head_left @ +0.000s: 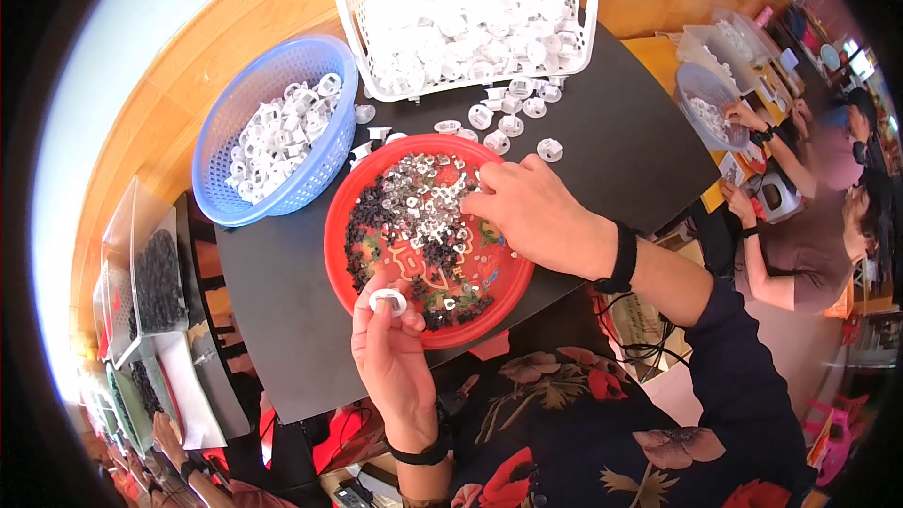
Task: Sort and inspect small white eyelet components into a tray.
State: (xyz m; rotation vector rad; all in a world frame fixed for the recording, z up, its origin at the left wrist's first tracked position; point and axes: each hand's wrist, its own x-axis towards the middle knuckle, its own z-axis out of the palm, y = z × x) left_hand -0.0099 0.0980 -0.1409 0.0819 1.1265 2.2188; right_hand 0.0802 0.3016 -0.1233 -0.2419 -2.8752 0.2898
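My left hand (388, 353) holds a small round white plastic part (388, 302) upright between thumb and fingers, just over the near edge of a red round tray (336, 249). My right hand (531, 212) reaches into the tray from the right, its fingertips drawn together at the small parts; whatever they pinch is hidden. Inside the tray lie tiny black pieces (362, 235), clear pieces (414, 179) and small white pieces (442, 216) in loose piles, over a printed pattern.
A blue perforated basket (213, 155) and a white basket (350, 14) behind the tray hold many white parts. Several loose white parts (497, 141) lie on the dark table (292, 320). Co-workers (800, 259) sit at the right; another person's hand (169, 437) shows lower left.
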